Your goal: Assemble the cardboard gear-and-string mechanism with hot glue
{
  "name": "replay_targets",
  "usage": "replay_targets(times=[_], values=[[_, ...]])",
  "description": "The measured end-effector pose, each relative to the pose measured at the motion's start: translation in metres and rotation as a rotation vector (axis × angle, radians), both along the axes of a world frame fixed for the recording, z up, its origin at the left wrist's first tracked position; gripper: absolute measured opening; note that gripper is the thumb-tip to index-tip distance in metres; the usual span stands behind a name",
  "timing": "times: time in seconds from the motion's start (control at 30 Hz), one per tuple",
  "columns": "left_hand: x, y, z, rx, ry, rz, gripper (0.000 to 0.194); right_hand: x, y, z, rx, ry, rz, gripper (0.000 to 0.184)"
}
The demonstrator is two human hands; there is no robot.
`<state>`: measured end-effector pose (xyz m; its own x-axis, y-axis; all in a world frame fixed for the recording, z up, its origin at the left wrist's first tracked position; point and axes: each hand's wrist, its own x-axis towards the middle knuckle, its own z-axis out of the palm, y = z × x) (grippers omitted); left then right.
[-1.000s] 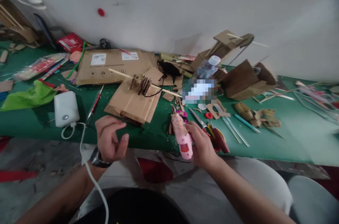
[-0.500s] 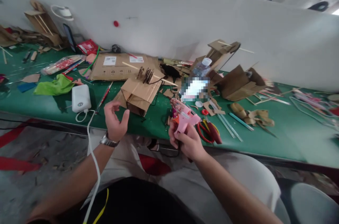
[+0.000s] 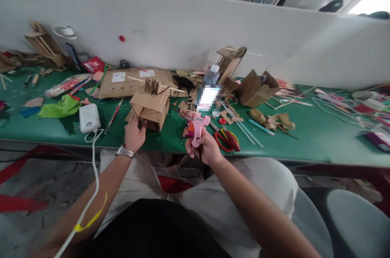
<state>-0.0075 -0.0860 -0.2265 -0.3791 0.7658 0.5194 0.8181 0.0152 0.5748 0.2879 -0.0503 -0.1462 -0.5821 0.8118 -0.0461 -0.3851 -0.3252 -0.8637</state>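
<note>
My right hand (image 3: 204,149) is wrapped round the handle of a pink glue gun (image 3: 196,125), held upright just over the front edge of the green table (image 3: 304,144). My left hand (image 3: 133,133), with a watch on its wrist, reaches to the near corner of a folded cardboard model (image 3: 150,105) and touches it; its fingers are curled against the cardboard. A thin wooden stick (image 3: 157,84) with small cardboard pieces on it lies across the top of the model.
Red-handled scissors (image 3: 228,140) lie right of the glue gun. A white power adapter (image 3: 89,118) with its cable sits at the left, beside a green cloth (image 3: 61,106). Flat cardboard (image 3: 131,81), a water bottle (image 3: 211,75), cardboard structures (image 3: 254,87) and straws crowd the back. People stand beyond the white partition.
My left hand moved forward from mid-air to the cardboard model. My right hand turned the glue gun from lying flat to upright. The view has tilted up.
</note>
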Motion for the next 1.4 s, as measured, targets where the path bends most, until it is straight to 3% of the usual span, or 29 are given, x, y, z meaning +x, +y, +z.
replay_targets(times=[0.23,0.6,0.87,1.23,1.4], values=[[0.014,-0.012,0.007,-0.004,0.065,-0.034,0.02,-0.001,0.004,-0.01,0.025,-0.024,-0.098,0.044],[0.018,-0.011,0.007,-0.027,0.104,-0.064,0.035,0.011,-0.016,-0.01,0.041,-0.049,-0.104,0.044],[0.015,-0.013,0.006,-0.03,0.104,-0.071,0.033,0.008,-0.008,-0.007,0.095,-0.083,-0.11,0.04],[0.015,-0.023,0.004,-0.024,0.049,-0.215,0.059,0.003,-0.001,-0.028,0.195,-0.162,-0.122,0.041],[0.016,-0.017,0.003,-0.002,0.084,-0.174,0.047,0.004,-0.006,-0.036,0.212,-0.207,-0.072,0.046]])
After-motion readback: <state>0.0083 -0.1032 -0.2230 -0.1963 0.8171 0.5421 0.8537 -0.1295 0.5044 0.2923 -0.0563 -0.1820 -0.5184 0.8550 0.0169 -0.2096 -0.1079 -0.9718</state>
